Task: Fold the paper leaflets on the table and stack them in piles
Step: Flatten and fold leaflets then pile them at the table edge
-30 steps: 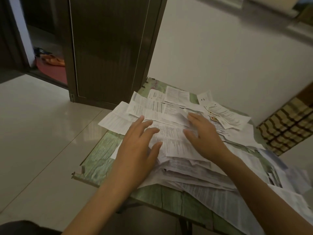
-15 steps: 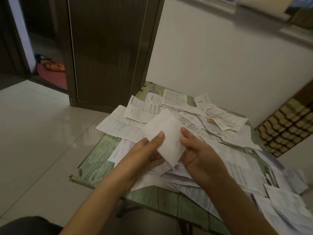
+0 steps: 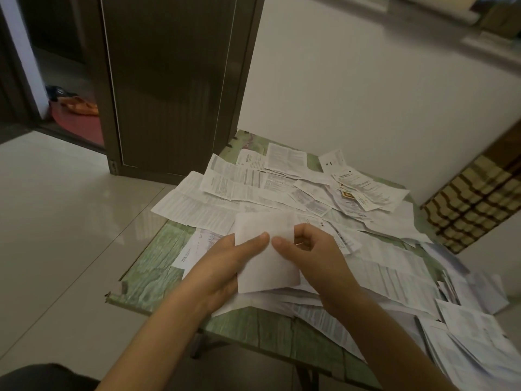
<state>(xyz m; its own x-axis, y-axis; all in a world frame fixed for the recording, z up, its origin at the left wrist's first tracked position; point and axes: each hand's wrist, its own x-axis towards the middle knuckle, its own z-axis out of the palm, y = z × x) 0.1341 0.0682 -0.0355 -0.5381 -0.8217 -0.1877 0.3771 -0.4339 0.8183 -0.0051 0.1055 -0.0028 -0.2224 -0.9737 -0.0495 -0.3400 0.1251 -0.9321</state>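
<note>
A blank-backed white leaflet [image 3: 265,251] is lifted above the table between both hands. My left hand [image 3: 225,263] grips its left edge, thumb on top near the middle. My right hand [image 3: 310,252] pinches its right edge, thumb on the face and fingers curled behind. Under and beyond it, several printed leaflets [image 3: 248,184] lie loose and overlapping across the green table [image 3: 158,263]. More leaflets [image 3: 468,334] spill over the table's right side.
A dark brown door [image 3: 174,80] stands open beyond the table's far left corner. A white wall runs behind the table, and a woven patterned panel [image 3: 476,198] stands at the right. Pale floor tiles [image 3: 56,221] lie to the left.
Both hands went from pressing flat on the pile to lifting one leaflet off it. The leaflet, tilted half a second ago, is now held squarer and lower.
</note>
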